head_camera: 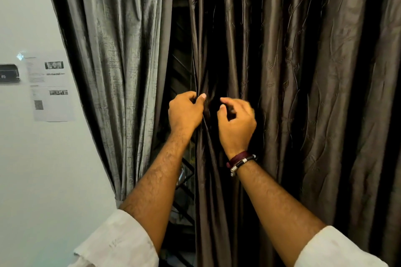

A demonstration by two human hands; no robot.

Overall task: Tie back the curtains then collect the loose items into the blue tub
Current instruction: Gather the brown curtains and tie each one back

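Note:
A dark brown embroidered curtain (303, 93) hangs across the right and middle of the view. My left hand (184, 112) pinches its left edge at about mid height, fingers and thumb curled round the fabric. My right hand (236, 121) hovers just to the right, fingers loosely curled in front of the folds and holding nothing. A grey textured curtain (112, 60) hangs on the left, gathered in at its lower end near the wall. The blue tub is out of view.
A dark gap (180, 60) between the two curtains shows window bars behind. On the white wall (32, 169) at the left hang a printed paper sheet (51, 89) and a small black device (8, 73).

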